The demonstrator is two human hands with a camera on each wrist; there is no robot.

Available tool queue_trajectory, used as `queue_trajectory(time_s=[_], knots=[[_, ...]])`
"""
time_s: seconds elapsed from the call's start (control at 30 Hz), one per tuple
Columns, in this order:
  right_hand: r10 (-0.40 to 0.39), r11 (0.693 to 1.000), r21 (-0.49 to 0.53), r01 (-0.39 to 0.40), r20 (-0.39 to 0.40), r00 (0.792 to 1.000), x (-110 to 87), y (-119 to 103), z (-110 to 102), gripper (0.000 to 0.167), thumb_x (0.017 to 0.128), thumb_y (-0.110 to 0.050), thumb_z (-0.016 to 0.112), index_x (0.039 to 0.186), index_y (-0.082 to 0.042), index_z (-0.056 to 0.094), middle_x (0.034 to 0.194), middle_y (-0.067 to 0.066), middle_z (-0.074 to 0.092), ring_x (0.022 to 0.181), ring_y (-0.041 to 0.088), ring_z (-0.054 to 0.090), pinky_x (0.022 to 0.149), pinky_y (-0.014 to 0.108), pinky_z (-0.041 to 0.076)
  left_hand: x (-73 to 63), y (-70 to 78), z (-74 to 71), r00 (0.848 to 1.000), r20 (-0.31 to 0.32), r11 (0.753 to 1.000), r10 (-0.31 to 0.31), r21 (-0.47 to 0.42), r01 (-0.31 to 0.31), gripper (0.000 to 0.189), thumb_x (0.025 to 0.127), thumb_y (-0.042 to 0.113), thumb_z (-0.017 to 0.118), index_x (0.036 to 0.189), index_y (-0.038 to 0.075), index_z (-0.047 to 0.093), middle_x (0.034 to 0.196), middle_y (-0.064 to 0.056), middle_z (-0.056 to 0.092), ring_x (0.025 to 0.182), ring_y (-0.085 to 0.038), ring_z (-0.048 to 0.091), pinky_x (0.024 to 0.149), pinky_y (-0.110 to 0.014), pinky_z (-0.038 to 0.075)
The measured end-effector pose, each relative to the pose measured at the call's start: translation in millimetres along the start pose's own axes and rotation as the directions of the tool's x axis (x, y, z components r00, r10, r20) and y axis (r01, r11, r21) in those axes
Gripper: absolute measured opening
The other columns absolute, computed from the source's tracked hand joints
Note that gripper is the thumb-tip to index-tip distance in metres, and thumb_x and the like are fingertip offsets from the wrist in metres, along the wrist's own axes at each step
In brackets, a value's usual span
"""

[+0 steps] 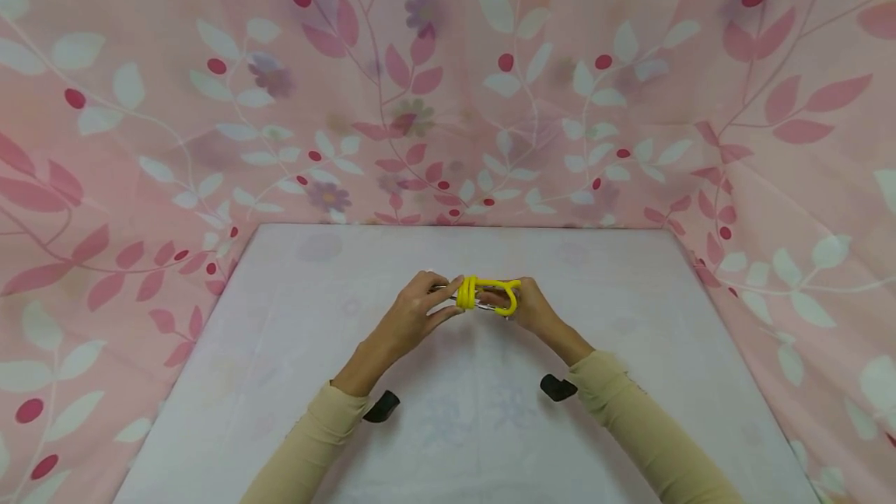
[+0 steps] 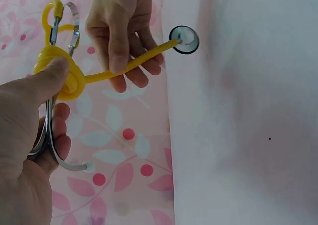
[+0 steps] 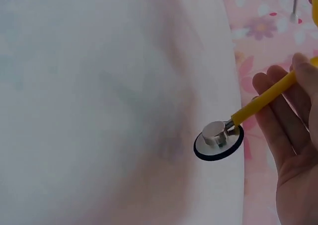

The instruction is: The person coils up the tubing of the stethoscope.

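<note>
Stethoscope point(image 1: 467, 292) gripped in both hands over a white-covered table point(image 1: 448, 403), soft in the tube and hard at the ends

Furthest left in the left wrist view is the left hand point(image 1: 413, 309), its thumb pressing on the wound tubing and its fingers curled behind the metal. Below the thumb run the metal ear tubes point(image 2: 48, 123), one of them bending out to a pale ear tip point(image 2: 89, 168). These look stiff and smooth, likely to slide in a loose grip, and the small tip is probably the part most easily snagged or pulled off.

Next comes the yellow coil point(image 2: 75, 86), wrapped round the metal. It should be rubbery and springy, easy to squeeze and apt to loosen if the thumb lifts, so the best hold is across the turns, pinning them to the tubes.

Further right, the right hand point(image 2: 121, 26) pinches the straight tail of tubing point(image 2: 97, 78) between thumb and fingers. That length ought to bend readily and give good friction.

At the far right is the chest piece point(image 3: 214, 133), free of both hands. Being metal, it is probably the heaviest bit for its size, and its flat face the most delicate; take it by the neck or the tubing close behind
</note>
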State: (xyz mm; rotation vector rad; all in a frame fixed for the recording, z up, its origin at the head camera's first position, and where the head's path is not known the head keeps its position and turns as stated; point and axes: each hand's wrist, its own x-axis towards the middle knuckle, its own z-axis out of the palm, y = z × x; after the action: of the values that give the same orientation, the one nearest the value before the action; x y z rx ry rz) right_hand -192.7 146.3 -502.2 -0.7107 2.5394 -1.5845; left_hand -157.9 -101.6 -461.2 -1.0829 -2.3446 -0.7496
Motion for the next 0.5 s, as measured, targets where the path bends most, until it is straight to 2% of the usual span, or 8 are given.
queue_trajectory(time_s=[0.07, 0.1, 0.17, 0.33, 0.5], knots=[[0.04, 0.998, -0.056, -0.041, -0.021, 0.999, -1.0, 0.0, 5.3, 0.03, 0.088, -0.017, 0.072, 0.116, -0.006, 0.073, 0.098, 0.009, 0.077, 0.076, 0.021, 0.073, 0.065, 0.021, 0.057, 1.0, -2.1, 0.1, 1.0, -0.014, 1.0, -0.017, 0.022, 0.017, 0.057, 0.078, 0.018, 0.082, 0.131, 0.009, 0.063, 0.103, -0.009, 0.063, 0.092, -0.018, 0.057, 0.077, -0.024, 0.055], [0.039, 0.996, -0.074, -0.041, -0.021, 0.999, -1.5, -0.3, 7.6, 0.03, 0.089, -0.016, 0.072, 0.116, -0.005, 0.073, 0.097, 0.01, 0.077, 0.076, 0.022, 0.073, 0.064, 0.022, 0.057, 1.2, -3.3, 0.3, 0.999, -0.021, 0.999, -0.027, 0.029, 0.028, 0.057, 0.078, 0.017, 0.083, 0.131, 0.009, 0.064, 0.103, -0.009, 0.062, 0.092, -0.018, 0.057, 0.077, -0.025, 0.056], [0.016, 0.996, -0.085, -0.015, 0.002, 1.0, -2.8, -0.9, 11.6, 0.03, 0.09, -0.014, 0.07, 0.118, -0.002, 0.071, 0.099, 0.012, 0.076, 0.085, 0.024, 0.075, 0.07, 0.024, 0.059, 1.5, -5.5, 0.8, 0.998, -0.033, 0.997, -0.053, 0.048, 0.054, 0.057, 0.078, 0.017, 0.083, 0.131, 0.009, 0.064, 0.103, -0.01, 0.062, 0.093, -0.019, 0.057, 0.078, -0.026, 0.056], [-0.022, 0.999, -0.037, 0.024, 0.062, 0.998, -5.4, -7.1, 19.9, 0.031, 0.092, -0.011, 0.067, 0.119, 0.005, 0.067, 0.1, 0.012, 0.076, 0.083, 0.023, 0.075, 0.07, 0.024, 0.059, 1.7, -9.9, 2.3, 0.988, -0.059, 0.986, -0.14, 0.082, 0.145, 0.059, 0.078, 0.017, 0.083, 0.132, 0.01, 0.062, 0.102, -0.01, 0.061, 0.093, -0.02, 0.058, 0.081, -0.028, 0.057], [0.019, 0.999, -0.027, -0.018, 0.045, 0.999, -7.0, -20.5, 28.8, 0.035, 0.091, -0.017, 0.069, 0.121, 0.002, 0.063, 0.104, 0.008, 0.076, 0.082, 0.013, 0.074, 0.071, 0.021, 0.058, 3.4, -13.7, 2.3, 0.974, -0.084, 0.972, -0.21, 0.093, 0.217, 0.056, 0.081, 0.02, 0.08, 0.133, 0.01, 0.062, 0.102, -0.01, 0.062, 0.092, -0.02, 0.058, 0.081, -0.028, 0.056]])
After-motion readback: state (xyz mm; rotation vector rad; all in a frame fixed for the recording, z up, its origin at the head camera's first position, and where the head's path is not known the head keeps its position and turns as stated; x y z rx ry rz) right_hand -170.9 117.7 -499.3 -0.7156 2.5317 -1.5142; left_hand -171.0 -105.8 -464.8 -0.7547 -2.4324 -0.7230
